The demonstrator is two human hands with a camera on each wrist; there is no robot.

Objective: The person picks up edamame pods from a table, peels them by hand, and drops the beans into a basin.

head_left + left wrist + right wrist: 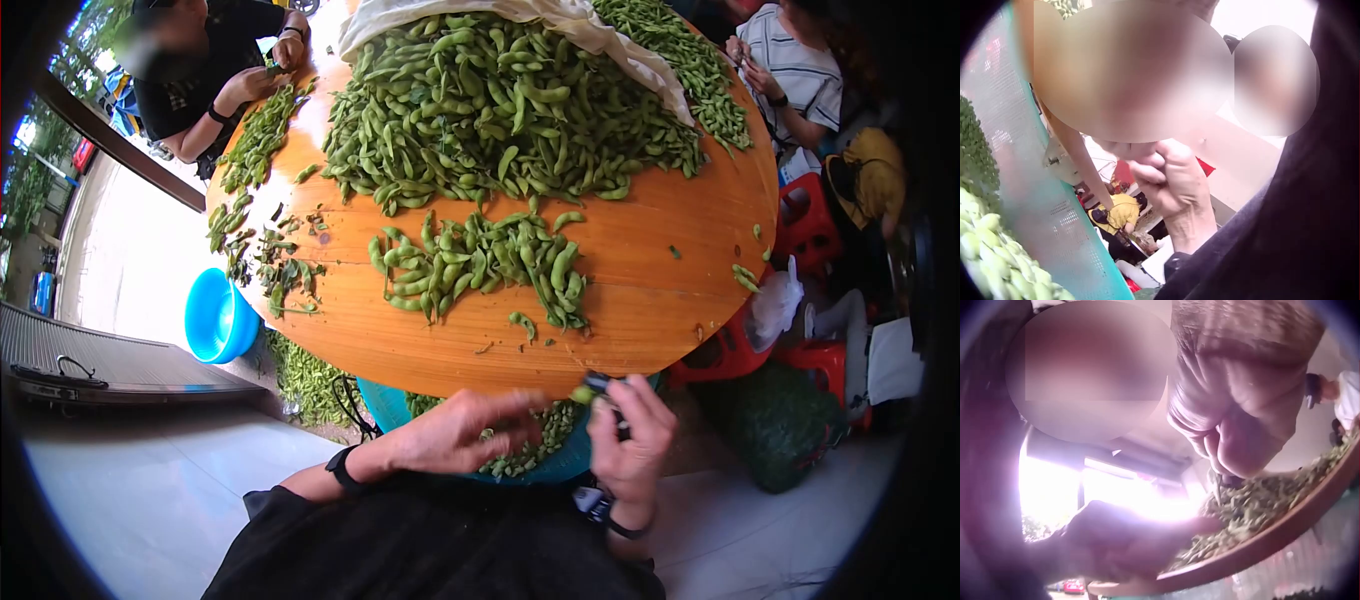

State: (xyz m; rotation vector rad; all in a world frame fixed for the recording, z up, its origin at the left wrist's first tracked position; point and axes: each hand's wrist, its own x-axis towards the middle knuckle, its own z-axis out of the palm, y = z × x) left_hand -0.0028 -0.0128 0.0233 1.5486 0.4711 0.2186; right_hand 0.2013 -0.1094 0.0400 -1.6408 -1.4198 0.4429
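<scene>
My right hand (635, 440) grips a small black hand tool (598, 381) just past the table's near edge; its exact kind cannot be told. A green soybean pod (581, 396) shows beside the tool's end, close to my thumb. To the left, my left hand (465, 430) is blurred, its fingers stretched toward the pod and nothing visible in them. Below both hands stands a teal basket (378, 400) with shelled or cut green beans (550, 430) in it. A small heap of pods (450, 265) lies on the wooden table (640, 280) in front of me.
A large mound of pods (500, 110) spills from a white sack (640, 60) at the table's middle. One person (190, 80) works at the far left, another (800, 70) at the far right. A blue basin (218, 318) and red stools (805, 215) stand around the table.
</scene>
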